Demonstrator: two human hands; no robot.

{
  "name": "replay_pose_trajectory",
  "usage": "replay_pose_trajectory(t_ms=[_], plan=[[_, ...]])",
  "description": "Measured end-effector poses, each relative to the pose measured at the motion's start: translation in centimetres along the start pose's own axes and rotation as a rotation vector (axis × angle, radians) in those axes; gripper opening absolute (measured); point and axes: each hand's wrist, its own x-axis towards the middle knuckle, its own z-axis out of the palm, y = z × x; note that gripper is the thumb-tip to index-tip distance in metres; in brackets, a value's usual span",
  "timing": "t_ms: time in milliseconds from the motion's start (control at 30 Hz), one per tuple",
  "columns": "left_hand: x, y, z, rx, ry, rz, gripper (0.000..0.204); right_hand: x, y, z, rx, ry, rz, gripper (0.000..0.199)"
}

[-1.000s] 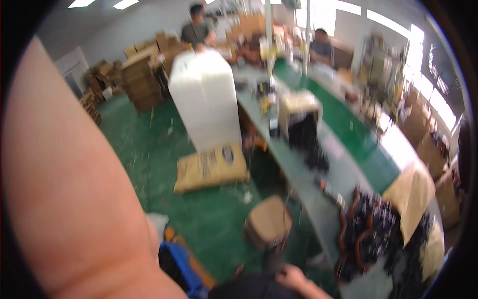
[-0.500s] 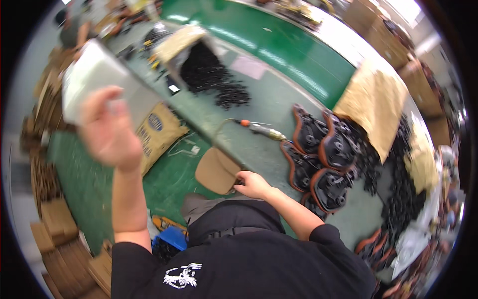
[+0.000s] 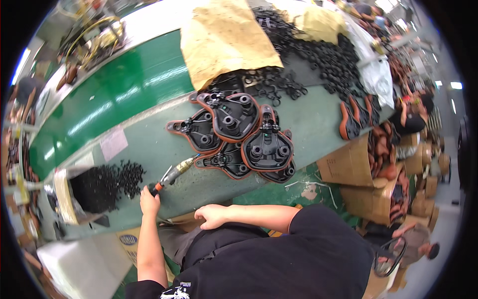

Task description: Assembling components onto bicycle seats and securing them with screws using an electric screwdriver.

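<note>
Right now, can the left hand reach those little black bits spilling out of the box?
Probably yes: the left hand is just beside the little black bits, with nothing seen blocking the way, though it's also at the orange-ended tool.

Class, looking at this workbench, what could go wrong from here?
The left hand, at the orange-collared end of the slim silver handheld tool, might scatter the loose small black parts close by.

The overlapping black shells with orange-brown rims could slip off the grey-green bench, since the pile reaches its near edge.
</note>
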Motion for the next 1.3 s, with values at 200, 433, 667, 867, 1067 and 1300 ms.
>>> replay_pose_trajectory(t_ms=[200,433,667,867,1067,1300], plan=[[4.0,-2.7,0.1,0.058,-0.206,0.232,0.054,2.7,-1.5,5.0,0.121,0.322,0.085,0.052],[7.2,-4.8,-1.4,0.091,-0.312,0.578,0.047,2.6,-5.0,14.2,0.351,0.846,0.478,0.054],[8.5,-7.0,-2.3,0.179,-0.175,0.693,0.033,0.4,-5.7,20.5,0.165,0.879,0.381,0.042],[1.7,-4.3,-4.7,0.221,0.034,0.643,0.045,-6.3,2.1,18.7,0.157,1.065,0.308,0.047],[-10.6,17.5,-6.0,-0.004,0.202,1.077,0.045,-20.1,10.5,21.0,0.138,0.929,0.483,0.045],[-20.2,52.6,-0.8,0.128,0.101,1.844,0.03,-31.1,16.4,29.0,0.432,1.139,0.777,0.049]])
